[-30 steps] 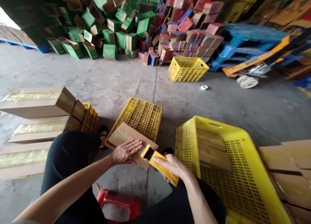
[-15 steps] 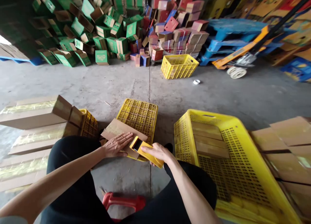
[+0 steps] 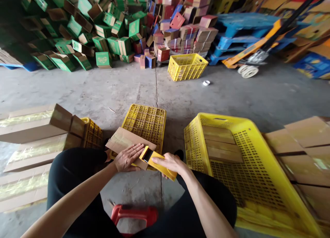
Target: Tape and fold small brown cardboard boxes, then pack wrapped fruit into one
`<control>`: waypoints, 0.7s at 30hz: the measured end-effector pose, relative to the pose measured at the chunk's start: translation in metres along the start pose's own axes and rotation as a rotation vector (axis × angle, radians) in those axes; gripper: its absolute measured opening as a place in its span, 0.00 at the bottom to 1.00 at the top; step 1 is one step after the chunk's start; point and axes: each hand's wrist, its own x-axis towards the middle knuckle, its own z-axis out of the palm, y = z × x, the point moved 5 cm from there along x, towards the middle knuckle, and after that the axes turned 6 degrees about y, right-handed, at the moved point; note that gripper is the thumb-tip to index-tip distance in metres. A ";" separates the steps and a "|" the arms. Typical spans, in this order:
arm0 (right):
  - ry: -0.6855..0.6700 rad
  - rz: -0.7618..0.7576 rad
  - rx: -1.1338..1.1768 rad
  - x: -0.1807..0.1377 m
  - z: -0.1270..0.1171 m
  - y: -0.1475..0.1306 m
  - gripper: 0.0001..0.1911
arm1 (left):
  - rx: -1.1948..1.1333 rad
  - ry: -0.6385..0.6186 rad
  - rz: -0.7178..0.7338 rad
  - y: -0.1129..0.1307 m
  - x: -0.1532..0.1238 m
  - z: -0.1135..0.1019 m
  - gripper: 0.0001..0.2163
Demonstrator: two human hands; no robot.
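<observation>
Grey concrete floor (image 3: pixel 103 90) fills the middle of the scene, and at its far side lies a big heap of green boxes (image 3: pixel 90 28) next to a heap of red and pink boxes (image 3: pixel 180 28). Near these heaps stands a small yellow crate (image 3: pixel 187 66), and a white tape roll (image 3: pixel 206 83) lies on the floor just to its right. Further right are blue pallets (image 3: pixel 232 31) and an orange pallet jack (image 3: pixel 252 52). Close to the person, an overturned yellow crate (image 3: pixel 145 121) serves as the bench, and a brown cardboard box (image 3: pixel 121 141) lies tilted on its near edge. The left hand (image 3: pixel 127 158) rests flat on this box with the fingers spread, so its grip is open and presses down only. The right hand (image 3: pixel 171 163) has its grip closed around a yellow tape dispenser (image 3: pixel 154 159), whose front end touches the near right corner of the box, just beside the left fingertips. At the right stands a large yellow crate (image 3: pixel 232 122) with flat cardboard pieces (image 3: pixel 219 145) inside against its far wall. At the left, long brown cartons (image 3: pixel 31 124) are stacked, with shiny tape on their tops. A red stool (image 3: pixel 134 214) shows between the person's legs at the near edge.
</observation>
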 end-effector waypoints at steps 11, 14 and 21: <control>-0.008 -0.020 0.018 -0.001 -0.006 0.022 0.26 | -0.024 -0.003 -0.023 0.000 0.000 0.000 0.48; 0.028 -0.009 0.008 -0.002 -0.006 0.019 0.28 | -0.037 -0.029 -0.017 0.002 0.001 -0.005 0.46; 0.050 -0.028 0.007 -0.002 -0.001 0.020 0.32 | -0.037 -0.061 0.038 0.013 0.006 -0.001 0.53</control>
